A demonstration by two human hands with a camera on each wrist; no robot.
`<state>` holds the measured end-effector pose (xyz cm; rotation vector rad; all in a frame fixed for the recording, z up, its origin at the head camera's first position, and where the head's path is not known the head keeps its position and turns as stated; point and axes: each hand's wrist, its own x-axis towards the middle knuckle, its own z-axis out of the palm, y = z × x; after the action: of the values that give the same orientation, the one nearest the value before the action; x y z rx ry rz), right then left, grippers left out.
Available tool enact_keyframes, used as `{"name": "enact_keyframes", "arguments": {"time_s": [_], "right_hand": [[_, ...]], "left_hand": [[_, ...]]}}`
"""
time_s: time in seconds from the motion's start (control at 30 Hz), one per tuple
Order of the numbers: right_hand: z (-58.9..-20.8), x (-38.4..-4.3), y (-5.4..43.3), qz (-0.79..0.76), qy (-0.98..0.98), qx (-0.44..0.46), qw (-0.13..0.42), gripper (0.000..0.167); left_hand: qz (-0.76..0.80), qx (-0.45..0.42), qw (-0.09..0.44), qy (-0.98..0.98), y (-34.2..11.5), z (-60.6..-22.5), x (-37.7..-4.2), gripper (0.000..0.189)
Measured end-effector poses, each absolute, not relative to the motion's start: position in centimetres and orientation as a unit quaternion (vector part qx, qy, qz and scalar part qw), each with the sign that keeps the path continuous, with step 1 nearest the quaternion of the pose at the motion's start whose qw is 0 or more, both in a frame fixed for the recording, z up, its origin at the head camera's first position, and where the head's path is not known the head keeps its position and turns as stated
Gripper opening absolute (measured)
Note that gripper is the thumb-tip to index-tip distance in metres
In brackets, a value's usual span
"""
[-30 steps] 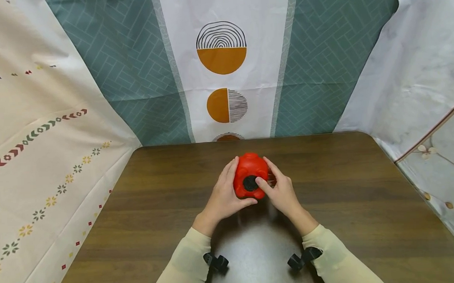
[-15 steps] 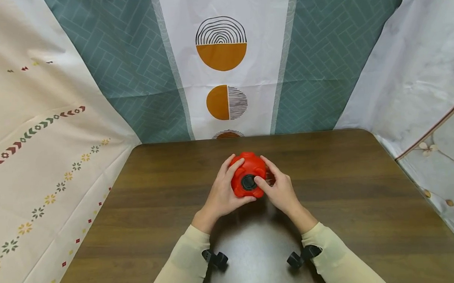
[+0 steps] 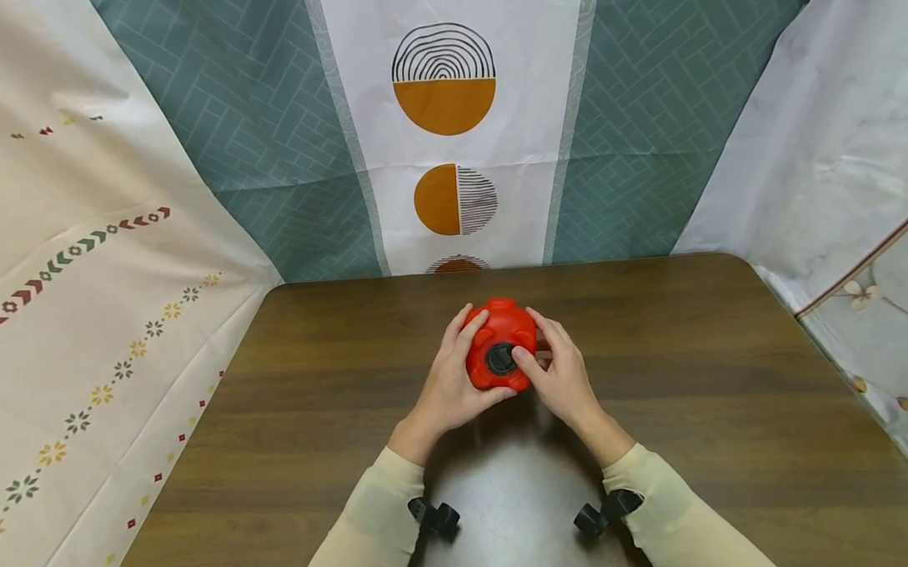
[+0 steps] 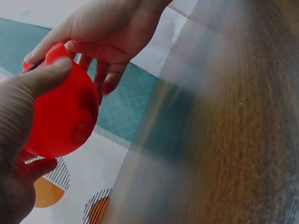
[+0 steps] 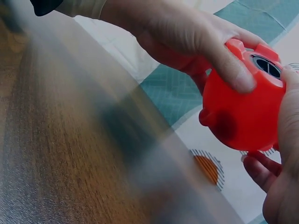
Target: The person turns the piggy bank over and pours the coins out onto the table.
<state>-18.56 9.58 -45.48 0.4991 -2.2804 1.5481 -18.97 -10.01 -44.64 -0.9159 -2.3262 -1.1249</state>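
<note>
A round, glossy red piggy bank (image 3: pixel 500 325) with stubby feet is held above the table between both hands. Its underside, with a round black plug (image 3: pixel 500 359), faces the head camera. On its left side my left hand (image 3: pixel 450 375) grips it, fingers spread along the far edge and thumb along the near edge. My right hand (image 3: pixel 564 380) holds the other side, its thumb resting on the edge of the plug. In the right wrist view the plug (image 5: pixel 266 66) shows a raised bar, and the left thumb (image 5: pixel 240 78) presses against the red body. Some right fingers are hidden behind it.
A brown wooden table (image 3: pixel 340 454) lies below, with a bright glare near its front. A patterned curtain (image 3: pixel 451 192) hangs behind it, and printed cloths drape at the left (image 3: pixel 126 345) and right (image 3: pixel 841 178). Black cameras are strapped to both sleeves.
Left fingers have spread, one moving onto the bank's upper left. The bank has shifted slightly in the hands. My right thumb stays at the plug. The head view has tilted down a little.
</note>
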Motion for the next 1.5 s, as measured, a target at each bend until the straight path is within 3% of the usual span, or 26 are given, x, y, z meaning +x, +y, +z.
{"name": "enact_keyframes", "arguments": {"time_s": [0.23, 0.4, 0.6, 1.0, 1.5], "right_hand": [[-45.2, -18.6, 9.7, 0.536, -0.803, 0.190, 0.181, 0.060], [-42.9, -17.4, 9.4, 0.532, -0.784, 0.225, 0.227, 0.060], [-40.2, -15.7, 9.0, 0.507, -0.766, 0.282, 0.278, 0.047], [-39.7, -15.6, 8.3, 0.502, -0.753, 0.321, 0.279, 0.024], [-42.5, -17.8, 8.5, 0.485, -0.778, 0.288, 0.277, 0.015]], "left_hand": [[-0.410, -0.326, 0.204, -0.827, -10.0, -44.5, -18.9, 0.097], [-0.410, -0.315, 0.213, -0.829, -10.0, -44.2, -18.7, 0.096], [-0.406, -0.304, 0.223, -0.833, -10.0, -43.9, -18.6, 0.095], [-0.406, -0.290, 0.240, -0.832, -9.9, -43.6, -18.3, 0.094], [-0.407, -0.283, 0.244, -0.834, -9.9, -43.6, -18.2, 0.093]]}}
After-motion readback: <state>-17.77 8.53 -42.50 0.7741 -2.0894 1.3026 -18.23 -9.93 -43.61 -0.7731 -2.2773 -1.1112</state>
